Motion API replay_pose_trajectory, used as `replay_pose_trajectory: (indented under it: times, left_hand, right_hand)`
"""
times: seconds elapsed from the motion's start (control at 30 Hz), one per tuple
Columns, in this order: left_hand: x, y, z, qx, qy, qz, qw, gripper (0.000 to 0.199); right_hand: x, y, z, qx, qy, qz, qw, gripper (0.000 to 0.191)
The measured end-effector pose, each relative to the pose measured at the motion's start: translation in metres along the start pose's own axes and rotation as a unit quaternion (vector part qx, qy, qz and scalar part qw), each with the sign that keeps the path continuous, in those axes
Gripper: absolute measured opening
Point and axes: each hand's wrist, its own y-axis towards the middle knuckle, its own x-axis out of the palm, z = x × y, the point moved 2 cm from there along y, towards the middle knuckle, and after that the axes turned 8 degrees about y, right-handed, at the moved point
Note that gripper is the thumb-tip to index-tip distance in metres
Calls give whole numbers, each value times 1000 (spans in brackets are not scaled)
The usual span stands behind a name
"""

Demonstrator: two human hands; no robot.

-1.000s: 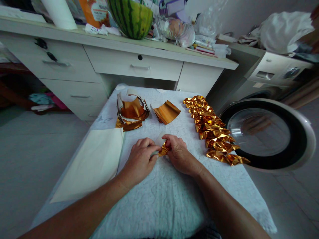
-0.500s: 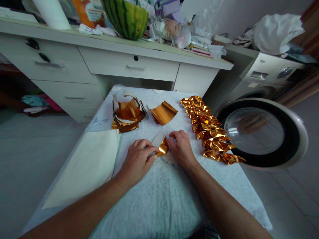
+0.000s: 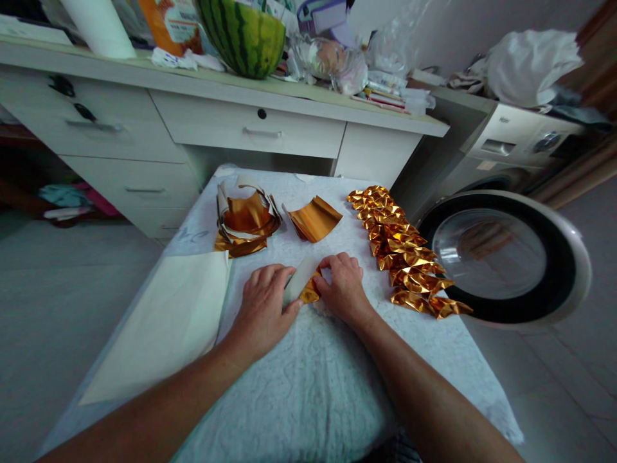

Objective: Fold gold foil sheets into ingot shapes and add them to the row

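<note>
Between my hands is a small piece of gold foil paper [image 3: 310, 292], partly folded, with a pale whitish strip [image 3: 299, 279] lying over its upper left side. My left hand [image 3: 264, 307] has thumb and fingers closed around the strip's left end. The fingertips of my right hand [image 3: 343, 287] pinch the foil's right edge. Just beyond them lies a small stack of flat gold sheets [image 3: 316, 218]. A curled bundle of gold and white paper [image 3: 248, 215] stands to its left. Folded gold foil pieces [image 3: 407, 251] form a long overlapping row on the right.
A large pale sheet [image 3: 164, 325] covers the table's left side. The cloth-covered table [image 3: 308, 399] stands before a white drawer unit [image 3: 260, 125] with a cut watermelon [image 3: 243, 38] on top. A washing machine's round open door [image 3: 506, 257] is close to the table's right edge.
My left hand has moved off the foil onto the pale strip, which now shows more and slants between my hands. My right hand has shifted slightly left, and the foil looks flatter.
</note>
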Motion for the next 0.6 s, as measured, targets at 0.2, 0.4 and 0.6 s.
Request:
replay_pose_trajectory:
  times: [0.2,0.4,0.6]
  left_hand:
    - [3,-1,-1,10,23,-8,1000,48]
    - [4,-1,-2,16,24,-5,1000,50]
    - [4,-1,-1,8,10,3,1000,46]
  right_hand:
    - [3,1,-3,5,-11,0,1000,22]
    - [-1,1,-7,-8,63,1,998,14]
    - [-2,2,-4,-42,232,-28,971,32]
